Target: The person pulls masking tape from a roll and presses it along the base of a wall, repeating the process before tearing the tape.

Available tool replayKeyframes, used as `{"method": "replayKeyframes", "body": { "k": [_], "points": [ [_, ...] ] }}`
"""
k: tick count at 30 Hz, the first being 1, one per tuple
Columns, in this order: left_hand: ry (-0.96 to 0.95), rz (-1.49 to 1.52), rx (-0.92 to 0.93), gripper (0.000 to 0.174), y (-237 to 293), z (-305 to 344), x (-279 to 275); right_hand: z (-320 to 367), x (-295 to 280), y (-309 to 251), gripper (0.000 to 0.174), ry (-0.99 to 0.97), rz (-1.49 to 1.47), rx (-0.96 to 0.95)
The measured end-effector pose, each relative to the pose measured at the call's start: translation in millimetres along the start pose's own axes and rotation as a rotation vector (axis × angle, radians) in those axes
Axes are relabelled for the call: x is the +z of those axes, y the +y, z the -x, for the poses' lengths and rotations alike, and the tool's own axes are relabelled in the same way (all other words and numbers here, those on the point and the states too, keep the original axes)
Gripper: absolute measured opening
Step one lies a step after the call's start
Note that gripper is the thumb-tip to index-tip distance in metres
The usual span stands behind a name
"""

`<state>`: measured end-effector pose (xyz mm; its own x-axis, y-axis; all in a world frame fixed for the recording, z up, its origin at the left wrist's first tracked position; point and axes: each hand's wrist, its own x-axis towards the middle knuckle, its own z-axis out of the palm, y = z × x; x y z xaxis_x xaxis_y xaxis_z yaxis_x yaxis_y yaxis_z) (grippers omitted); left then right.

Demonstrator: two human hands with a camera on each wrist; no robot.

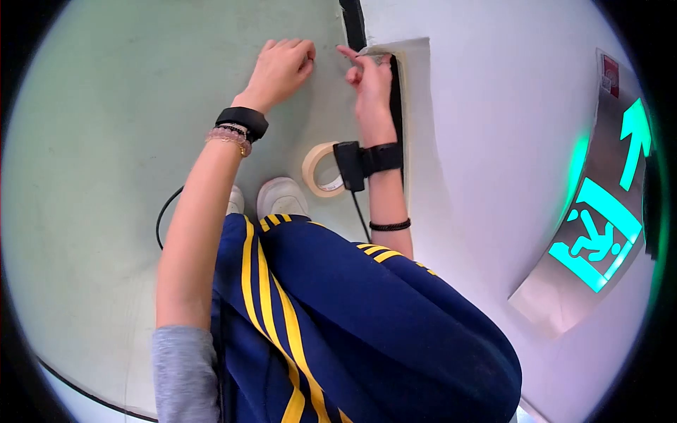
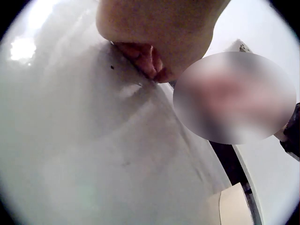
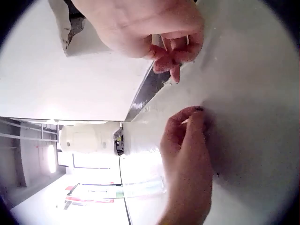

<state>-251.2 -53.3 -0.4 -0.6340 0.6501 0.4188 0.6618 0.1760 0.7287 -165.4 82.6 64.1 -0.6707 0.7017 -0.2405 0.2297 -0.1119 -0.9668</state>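
Note:
Low by the floor (image 1: 141, 141), my left hand (image 1: 282, 70) has its fingers curled, with thumb and forefinger close together in the right wrist view. A small dark spot shows at that fingertip; I cannot tell whether anything is pinched there. My right hand (image 1: 372, 84) is beside the foot of the wall, forefinger stretched toward the left hand in the head view and other fingers bent. In the right wrist view its thumb and fingertips bunch together. A roll of masking tape (image 1: 310, 173) stands near the right wrist, partly behind the strapped-on camera (image 1: 349, 166).
A black strip (image 1: 355, 25) runs along the wall's base, broken by a corner of the white wall (image 1: 479, 127). A lit green exit sign (image 1: 599, 240) is mounted on the wall at right. White shoes (image 1: 282, 197) are on the floor below the hands; a black cable (image 1: 161, 215) loops at left.

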Motion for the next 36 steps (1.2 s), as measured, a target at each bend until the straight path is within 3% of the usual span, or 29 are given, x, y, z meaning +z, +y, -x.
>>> {"method": "replayKeyframes", "body": {
  "k": [1, 2, 4, 6, 8, 10, 12, 13, 15, 16, 18, 19, 20, 21, 23, 24, 25, 26, 27, 28, 29, 30, 32, 33, 34, 36],
  "points": [
    [-0.042, 0.014, -0.011, 0.008, -1.4, -1.3, 0.8, -3.0, -1.0, -3.9, 0.039, 0.032, 0.004, 0.031],
    [-0.078, 0.028, -0.024, 0.008, -3.3, -2.4, 1.4, -3.7, 1.8, -3.2, 0.039, 0.031, -0.004, 0.032],
    [-0.034, 0.040, -0.030, 0.008, 3.7, -5.0, 0.8, -3.2, 4.0, -8.8, 0.011, -0.049, -0.019, 0.122],
    [-0.005, 0.073, -0.039, 0.009, 24.3, 3.2, 5.0, -2.4, -7.3, -12.0, 0.009, -0.016, -0.002, 0.116],
    [-0.240, 0.224, 0.051, 0.015, 52.5, 22.8, -8.5, -14.3, -18.7, -15.9, 0.014, -0.136, 0.009, 0.169],
    [-0.407, 0.057, 0.316, 0.021, 80.5, 59.9, 0.2, -14.0, -21.5, -13.5, 0.009, -0.215, 0.166, 0.186],
    [-0.635, -0.103, 0.530, 0.023, 99.0, 91.9, 2.4, 19.1, -18.0, -34.7, 0.027, -0.304, 0.316, 0.237],
    [-0.633, -0.089, 0.530, 0.023, 105.0, 102.1, 13.8, 34.9, -19.1, -39.8, 0.049, -0.284, 0.292, 0.223],
    [-0.574, -0.393, 0.703, 0.020, 107.2, 116.5, 28.8, 54.1, -31.3, -35.9, 0.053, -0.263, 0.278, 0.178],
    [-0.579, -0.401, 0.698, 0.020, 107.5, 117.5, 27.5, 62.8, -36.2, -33.1, 0.057, -0.244, 0.253, 0.130],
    [-0.646, -0.369, 0.670, 0.016, 112.0, 118.2, 29.7, 83.6, -50.4, -31.9, 0.051, -0.245, 0.345, 0.134],
    [-0.603, -0.168, 0.561, 0.013, 109.6, 115.8, 25.6, 92.5, -56.7, -28.9, 0.047, -0.224, 0.440, 0.035],
    [-0.605, -0.172, 0.559, 0.013, 110.7, 116.4, 20.6, 102.0, -60.6, -26.9, 0.043, -0.201, 0.533, -0.065],
    [-0.554, 0.145, 0.221, 0.014, 117.3, 108.7, -1.9, 114.1, -56.9, -27.2, 0.043, -0.108, 0.438, -0.101],
    [-0.364, 0.733, -0.383, 0.024, 128.0, 93.0, -48.8, 123.4, -53.2, -16.8, 0.046, -0.149, 0.346, -0.111],
    [-0.378, 0.723, -0.378, 0.024, 119.3, 91.0, -65.4, 127.4, -49.7, -10.0, 0.051, -0.189, 0.259, -0.124],
    [-0.327, 0.996, -0.626, 0.028, 104.0, 93.8, -85.5, 131.7, -39.9, -0.8, 0.061, -0.321, 0.082, -0.083],
    [-0.257, 1.244, -0.883, 0.033, 91.3, 96.3, -102.8, 136.2, -28.7, 4.0, 0.061, -0.319, 0.041, -0.086],
    [-0.257, 1.187, -0.888, 0.033, 86.4, 96.7, -114.6, 140.5, -12.5, 6.5, 0.060, -0.509, -0.164, 0.049],
    [-0.059, 1.170, -0.950, 0.035, 86.6, 95.4, -126.9, 147.1, 9.1, 5.9, 0.059, -0.715, -0.381, 0.180],
    [0.144, 1.152, -0.990, 0.038, 87.2, 94.8, -135.6, 163.7, 30.9, -9.8, 0.063, -0.568, -0.217, 0.323],
    [0.271, 1.211, -0.922, 0.038, 87.5, 98.3, -138.6, 161.8, 39.2, -15.1, 0.063, -0.596, -0.274, 0.314],
    [0.345, 1.152, -0.801, 0.038, 89.1, 109.3, -144.1, 154.2, 33.7, -19.3, 0.053, -1.005, -0.325, 0.176],
    [0.350, 1.166, -0.828, 0.039, 89.7, 116.0, -143.5, 154.7, 34.1, -15.9, 0.053, -1.016, -0.366, 0.167],
    [0.220, 1.142, -0.809, 0.038, 87.9, 121.5, -150.5, 156.0, 33.7, -12.9, 0.049, -1.084, -0.413, 0.213],
    [0.369, 0.674, -0.797, 0.040, 105.1, 122.7, -142.4, 160.1, 32.2, -8.9, 0.046, -1.175, -0.464, 0.250]
  ]
}}
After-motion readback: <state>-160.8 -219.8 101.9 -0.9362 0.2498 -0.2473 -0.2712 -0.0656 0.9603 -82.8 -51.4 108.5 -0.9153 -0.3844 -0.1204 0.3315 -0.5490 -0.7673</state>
